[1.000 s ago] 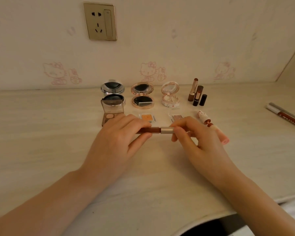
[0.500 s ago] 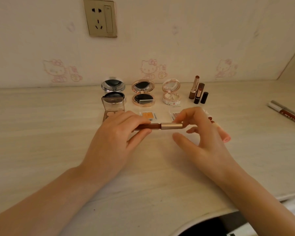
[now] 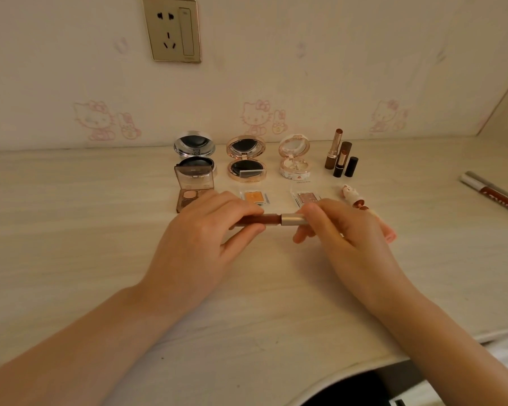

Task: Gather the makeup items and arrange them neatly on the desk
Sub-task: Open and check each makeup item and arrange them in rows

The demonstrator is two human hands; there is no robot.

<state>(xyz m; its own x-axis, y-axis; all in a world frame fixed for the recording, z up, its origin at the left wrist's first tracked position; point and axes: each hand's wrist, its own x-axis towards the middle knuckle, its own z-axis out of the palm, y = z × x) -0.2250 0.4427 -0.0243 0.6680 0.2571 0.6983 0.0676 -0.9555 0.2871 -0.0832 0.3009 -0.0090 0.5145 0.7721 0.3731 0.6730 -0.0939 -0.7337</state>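
The left hand [image 3: 200, 232] has its fingers curled round the brown end of a lip tube [image 3: 261, 221]. The tube lies sideways between both hands, over the desk [image 3: 71, 230], in front of three open round makeup boxes [image 3: 247, 168]. The right hand [image 3: 346, 232] pinches the tube's gold cap [image 3: 292, 219]. Small lipsticks [image 3: 339, 161] stand by the wall on the right.
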